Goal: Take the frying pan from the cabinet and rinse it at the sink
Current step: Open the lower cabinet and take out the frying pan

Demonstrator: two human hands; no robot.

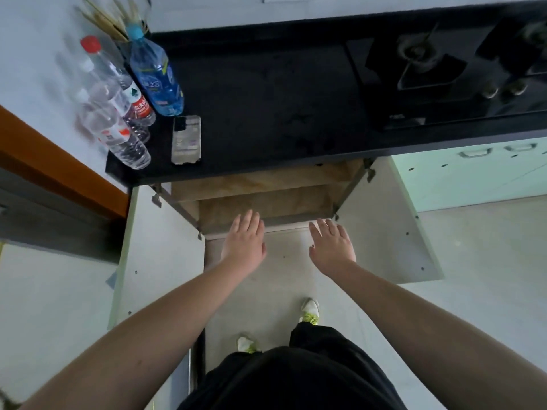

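The cabinet [266, 199] under the black counter stands with both doors swung wide. Its tan shelves show from above and no frying pan is visible in it. My left hand [245, 244] hovers with straight fingers over the cabinet's front edge, holding nothing. My right hand [331, 247] is stretched out flat beside it, a little to the right, also holding nothing. No sink is in view.
The left door [157, 255] and right door [384, 232] flank my arms. On the black counter [266, 84] stand several plastic bottles [130, 93] and a phone [186, 139]. A gas hob [444, 69] lies at the right. My feet stand on the pale floor [473, 261].
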